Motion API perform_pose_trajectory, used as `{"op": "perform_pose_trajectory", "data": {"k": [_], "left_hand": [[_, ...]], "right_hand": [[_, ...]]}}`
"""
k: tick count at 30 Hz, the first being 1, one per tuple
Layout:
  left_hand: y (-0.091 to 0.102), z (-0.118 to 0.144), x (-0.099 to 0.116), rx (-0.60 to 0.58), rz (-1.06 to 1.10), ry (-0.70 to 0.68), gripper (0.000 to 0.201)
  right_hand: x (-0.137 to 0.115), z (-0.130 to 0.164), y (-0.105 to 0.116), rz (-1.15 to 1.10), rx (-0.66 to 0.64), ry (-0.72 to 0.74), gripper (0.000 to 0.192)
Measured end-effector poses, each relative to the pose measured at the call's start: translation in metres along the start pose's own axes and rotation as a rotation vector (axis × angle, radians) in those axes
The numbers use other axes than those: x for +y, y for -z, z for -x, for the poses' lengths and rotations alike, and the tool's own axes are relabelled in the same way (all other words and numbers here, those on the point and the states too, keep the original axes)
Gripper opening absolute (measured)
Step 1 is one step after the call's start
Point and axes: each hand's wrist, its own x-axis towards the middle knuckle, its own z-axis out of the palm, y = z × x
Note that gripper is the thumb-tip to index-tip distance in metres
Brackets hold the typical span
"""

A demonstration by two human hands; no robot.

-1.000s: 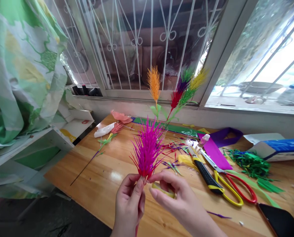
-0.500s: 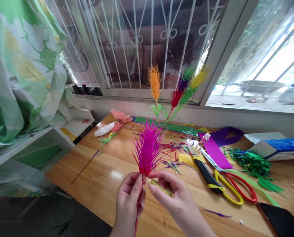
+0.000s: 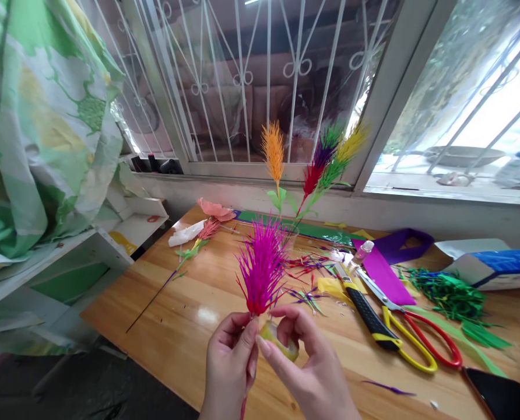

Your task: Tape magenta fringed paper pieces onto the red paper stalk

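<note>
We see our left hand (image 3: 230, 357) upright in front of us, thumb and fingers pinched around the neck of a magenta, brush-shaped artificial flower spike (image 3: 262, 265), its red stem running down below the fist. Our right hand (image 3: 311, 353) comes in beside it, fingers curled and thumb reaching forward, holding a small yellowish ring of tape (image 3: 269, 333) just beside the neck. Half a second ago we saw the ring almost edge-on; now it has turned and shows its round opening, and our right forefinger has drawn slightly off the flower's base. The spike bristles with thin, pointed, shiny strands, reddening at the bottom. Beneath lies a glossy, wood-grained tabletop (image 3: 172, 350); to the right rest metal-bladed scissors with yellow and red loop handles (image 3: 435, 338).
</note>
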Motion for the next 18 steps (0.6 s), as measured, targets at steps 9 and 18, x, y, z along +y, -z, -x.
{"op": "perform_pose_trajectory", "data": {"k": [9,18], "left_hand": [[-0.005,0.008,0.003,0.042,-0.028,0.013,0.034],[0.000,0.008,0.000,0.038,-0.079,0.005,0.035]], "right_hand": [[0.008,0.000,0.002,0.012,0.019,0.086,0.024],[0.012,0.003,0.004,0.095,0.016,0.203,0.016]]}}
